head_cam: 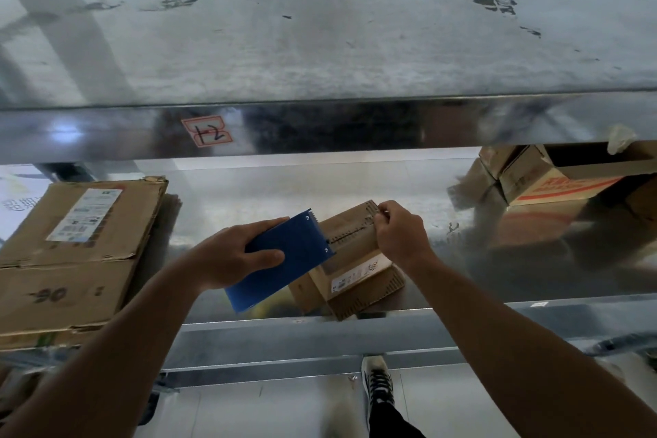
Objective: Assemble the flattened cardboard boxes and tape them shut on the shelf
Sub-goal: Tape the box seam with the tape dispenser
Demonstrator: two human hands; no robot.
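Note:
A small brown cardboard box (350, 274) with a white label stands tilted near the front edge of the shiny metal shelf (444, 188). My left hand (231, 256) grips a blue tape dispenser (281, 260), whose toothed edge lies against the box top. My right hand (398, 228) pinches the tape end at the box's far upper corner. A stack of flattened cardboard boxes (74, 252) with a white shipping label lies on the shelf at the left.
An upper metal shelf (320, 39) with a red-bordered paper tag (208, 131) on its front rail hangs overhead. Assembled boxes with red print (554, 178) stand at the back right. Below, a shoe (378, 384) stands on the pale floor.

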